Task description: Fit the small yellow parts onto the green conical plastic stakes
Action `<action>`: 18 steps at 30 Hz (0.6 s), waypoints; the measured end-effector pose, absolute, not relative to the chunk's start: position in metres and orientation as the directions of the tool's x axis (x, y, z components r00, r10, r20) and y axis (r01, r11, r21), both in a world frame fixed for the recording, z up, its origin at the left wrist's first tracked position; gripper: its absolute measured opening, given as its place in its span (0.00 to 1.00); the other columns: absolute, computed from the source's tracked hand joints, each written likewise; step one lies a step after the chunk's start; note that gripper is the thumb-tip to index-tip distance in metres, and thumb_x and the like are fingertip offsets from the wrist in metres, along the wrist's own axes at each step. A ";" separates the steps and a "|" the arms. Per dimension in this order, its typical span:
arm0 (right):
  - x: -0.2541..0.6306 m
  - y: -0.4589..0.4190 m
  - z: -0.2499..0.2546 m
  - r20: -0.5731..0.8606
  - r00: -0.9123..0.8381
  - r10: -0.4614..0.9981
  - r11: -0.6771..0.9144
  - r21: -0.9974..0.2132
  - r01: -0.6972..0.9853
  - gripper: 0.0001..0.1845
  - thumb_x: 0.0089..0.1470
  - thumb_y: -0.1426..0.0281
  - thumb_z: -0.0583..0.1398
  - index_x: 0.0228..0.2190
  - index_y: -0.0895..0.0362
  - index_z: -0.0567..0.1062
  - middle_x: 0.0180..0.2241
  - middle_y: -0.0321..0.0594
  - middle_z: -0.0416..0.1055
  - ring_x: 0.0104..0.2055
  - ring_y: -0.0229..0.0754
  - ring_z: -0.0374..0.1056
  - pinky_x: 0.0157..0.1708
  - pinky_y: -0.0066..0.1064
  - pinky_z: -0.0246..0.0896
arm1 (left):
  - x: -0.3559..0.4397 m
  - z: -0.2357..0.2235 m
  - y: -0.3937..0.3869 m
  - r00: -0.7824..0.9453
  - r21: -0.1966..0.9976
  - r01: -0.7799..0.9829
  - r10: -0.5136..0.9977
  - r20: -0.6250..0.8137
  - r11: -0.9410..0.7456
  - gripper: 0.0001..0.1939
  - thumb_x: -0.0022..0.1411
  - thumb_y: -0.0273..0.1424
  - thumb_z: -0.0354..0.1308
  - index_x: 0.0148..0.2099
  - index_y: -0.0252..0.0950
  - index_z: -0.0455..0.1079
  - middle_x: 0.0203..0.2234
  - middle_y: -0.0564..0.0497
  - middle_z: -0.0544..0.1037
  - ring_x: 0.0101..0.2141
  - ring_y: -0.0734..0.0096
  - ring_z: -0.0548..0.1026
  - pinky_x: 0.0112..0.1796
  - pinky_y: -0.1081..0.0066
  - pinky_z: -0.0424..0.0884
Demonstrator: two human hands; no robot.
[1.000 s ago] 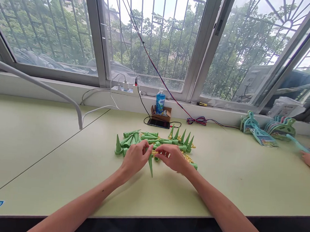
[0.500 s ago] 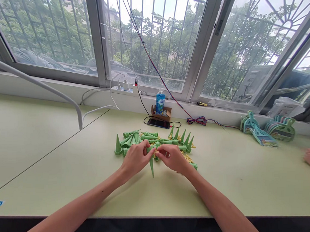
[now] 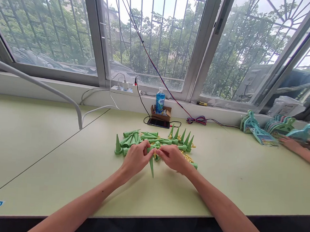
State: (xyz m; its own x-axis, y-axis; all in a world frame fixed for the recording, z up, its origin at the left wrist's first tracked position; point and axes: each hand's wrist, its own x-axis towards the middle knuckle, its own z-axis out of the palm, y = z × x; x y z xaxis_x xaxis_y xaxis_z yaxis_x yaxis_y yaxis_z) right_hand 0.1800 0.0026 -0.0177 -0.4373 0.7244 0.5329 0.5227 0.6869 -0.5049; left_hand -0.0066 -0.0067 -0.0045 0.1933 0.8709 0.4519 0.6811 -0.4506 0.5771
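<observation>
My left hand (image 3: 137,158) is closed around a green plastic spike (image 3: 151,166), its tip pointing down toward me. My right hand (image 3: 173,157) pinches with thumb and forefinger a small yellow peg (image 3: 154,154) at the spike's wide end; fingertips partly cover it. Beyond my hands lies a pile of similar green spikes (image 3: 132,137). One spike (image 3: 118,145) stands upright on the left, and several upright spikes (image 3: 187,138) form a row on the right. Loose yellow pegs (image 3: 187,158) lie beside my right wrist.
Behind the pile are a phone (image 3: 158,123), a small cardboard box (image 3: 164,117) and a blue bottle (image 3: 160,101). Coiled cable (image 3: 197,120) lies near the sill. At far right, another person's hand (image 3: 291,142) is by green and teal plastic items (image 3: 279,126). A white tube (image 3: 53,90) arches over the left.
My hands stay almost in place at the spike, my right fingers shifting slightly. At far right, the other person's hand has moved left, bringing a teal item to the stack.
</observation>
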 end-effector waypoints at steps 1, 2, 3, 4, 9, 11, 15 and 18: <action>0.180 0.003 -0.018 0.530 -0.440 0.725 0.686 -0.505 0.524 0.25 0.65 0.62 0.52 0.17 0.56 0.60 0.17 0.30 0.53 0.21 0.33 0.47 0.22 0.29 0.45 | -0.007 -0.004 -0.007 0.194 0.577 0.682 0.872 0.450 -0.449 0.12 0.61 0.40 0.54 0.30 0.39 0.61 0.14 0.60 0.62 0.18 0.73 0.59 0.24 0.72 0.55; 0.180 0.003 -0.018 0.526 -0.441 0.727 0.684 -0.506 0.525 0.25 0.65 0.62 0.52 0.17 0.56 0.60 0.17 0.30 0.52 0.21 0.33 0.46 0.22 0.29 0.44 | -0.007 -0.004 -0.007 0.194 0.576 0.682 0.872 0.450 -0.450 0.12 0.61 0.40 0.54 0.30 0.39 0.61 0.14 0.60 0.62 0.18 0.73 0.59 0.24 0.72 0.55; 0.180 0.003 -0.018 0.522 -0.440 0.731 0.681 -0.509 0.527 0.25 0.65 0.63 0.53 0.17 0.56 0.60 0.17 0.30 0.52 0.21 0.33 0.46 0.22 0.29 0.44 | -0.007 -0.004 -0.007 0.196 0.575 0.684 0.872 0.449 -0.450 0.12 0.61 0.40 0.54 0.30 0.39 0.61 0.14 0.60 0.62 0.18 0.73 0.59 0.24 0.72 0.55; 0.180 0.002 -0.018 0.517 -0.440 0.734 0.678 -0.510 0.530 0.24 0.65 0.63 0.53 0.18 0.56 0.61 0.17 0.30 0.53 0.21 0.33 0.47 0.22 0.29 0.45 | -0.006 -0.004 -0.007 0.195 0.574 0.685 0.872 0.448 -0.448 0.12 0.61 0.40 0.54 0.30 0.39 0.61 0.14 0.60 0.62 0.18 0.73 0.59 0.24 0.72 0.55; 0.181 -0.001 -0.017 0.491 -0.450 0.746 0.666 -0.541 0.514 0.14 0.62 0.63 0.57 0.27 0.56 0.71 0.19 0.31 0.62 0.21 0.33 0.54 0.23 0.27 0.50 | -0.007 -0.004 -0.006 0.187 0.580 0.688 0.878 0.440 -0.437 0.13 0.62 0.41 0.53 0.30 0.39 0.61 0.15 0.59 0.62 0.18 0.73 0.60 0.24 0.72 0.54; 0.182 -0.002 -0.017 0.484 -0.458 0.746 0.666 -0.561 0.492 0.09 0.61 0.65 0.58 0.31 0.57 0.72 0.21 0.32 0.66 0.21 0.34 0.57 0.23 0.27 0.52 | -0.007 -0.005 -0.006 0.191 0.577 0.686 0.875 0.445 -0.444 0.13 0.63 0.41 0.52 0.30 0.39 0.62 0.15 0.59 0.62 0.18 0.73 0.60 0.24 0.72 0.54; 0.182 -0.002 -0.017 0.485 -0.470 0.737 0.675 -0.573 0.465 0.06 0.60 0.68 0.57 0.32 0.56 0.71 0.24 0.34 0.69 0.22 0.34 0.59 0.24 0.27 0.54 | -0.006 -0.005 -0.006 0.199 0.577 0.679 0.870 0.452 -0.455 0.13 0.62 0.41 0.53 0.30 0.38 0.62 0.14 0.59 0.62 0.18 0.73 0.59 0.24 0.72 0.54; 0.182 -0.001 -0.018 0.492 -0.475 0.729 0.683 -0.567 0.460 0.08 0.61 0.68 0.56 0.30 0.56 0.70 0.23 0.34 0.68 0.22 0.34 0.58 0.24 0.27 0.53 | -0.007 -0.005 -0.006 0.204 0.581 0.672 0.869 0.450 -0.459 0.13 0.62 0.41 0.53 0.30 0.38 0.61 0.14 0.60 0.61 0.17 0.74 0.58 0.24 0.73 0.54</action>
State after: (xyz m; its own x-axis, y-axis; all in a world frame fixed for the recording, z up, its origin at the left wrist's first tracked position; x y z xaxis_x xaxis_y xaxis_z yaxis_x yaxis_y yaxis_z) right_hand 0.1815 -0.0006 -0.0181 -0.4749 0.7294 0.4923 0.4604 0.6827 -0.5674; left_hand -0.0066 -0.0057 -0.0049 0.2044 0.8692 0.4503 0.6719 -0.4591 0.5812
